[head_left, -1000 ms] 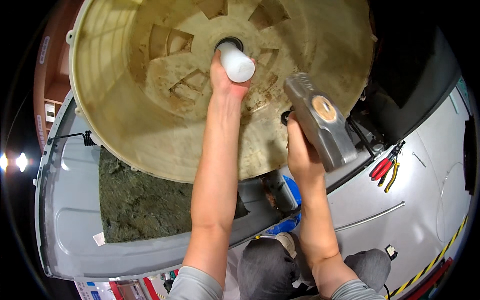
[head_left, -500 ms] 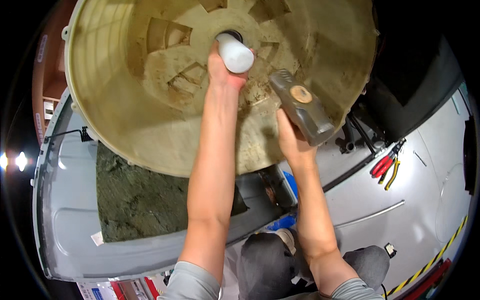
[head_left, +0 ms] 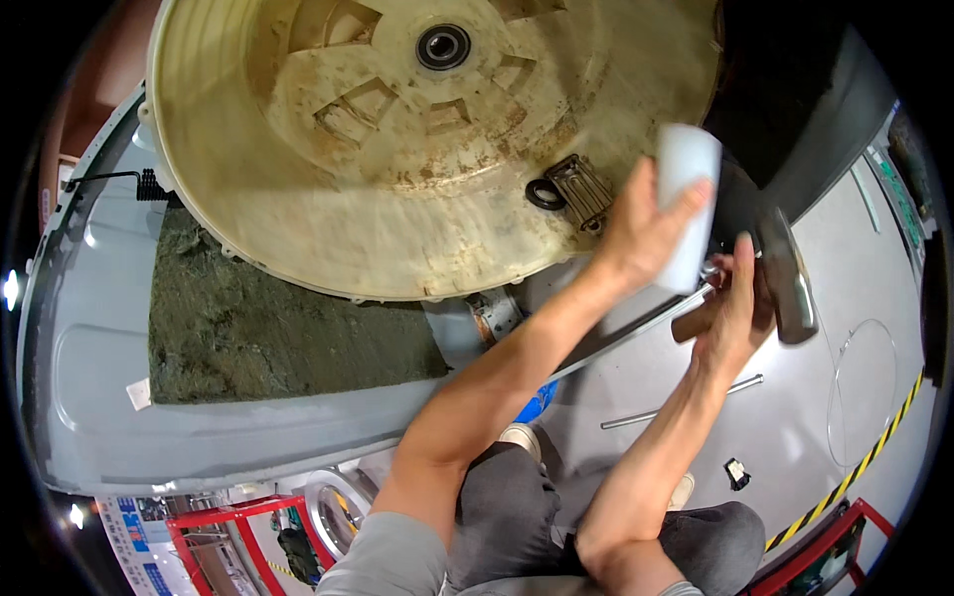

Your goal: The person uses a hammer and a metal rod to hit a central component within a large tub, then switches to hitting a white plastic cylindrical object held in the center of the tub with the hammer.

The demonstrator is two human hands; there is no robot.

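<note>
My left hand (head_left: 633, 226) is closed round a white plastic cylinder (head_left: 688, 223), held upright over the right rim of a large cream tub (head_left: 328, 238). My right hand (head_left: 733, 323) grips a sledgehammer (head_left: 792, 283) by its short wooden handle, just right of the tub, with its heavy metal head to the right of the fingers. A round bearing (head_left: 443, 47) sits in the hub at the middle of the stained tub. Inside the tub's lower right lie a black ring seal (head_left: 544, 195) and a ribbed metal block (head_left: 581, 192).
Beneath the tub, a dark green mat (head_left: 278, 328) lies on a grey metal panel (head_left: 89, 368). A metal rod (head_left: 681, 402) and a small black-and-white piece (head_left: 736, 474) are on the floor. Yellow-black tape (head_left: 855, 477) runs along the right. A red frame (head_left: 243, 536) stands at lower left.
My left hand has drawn the white cylinder away from the hub, moving right and uncovering the bearing. My right hand has carried the sledgehammer right, off the tub. The view has shifted too.
</note>
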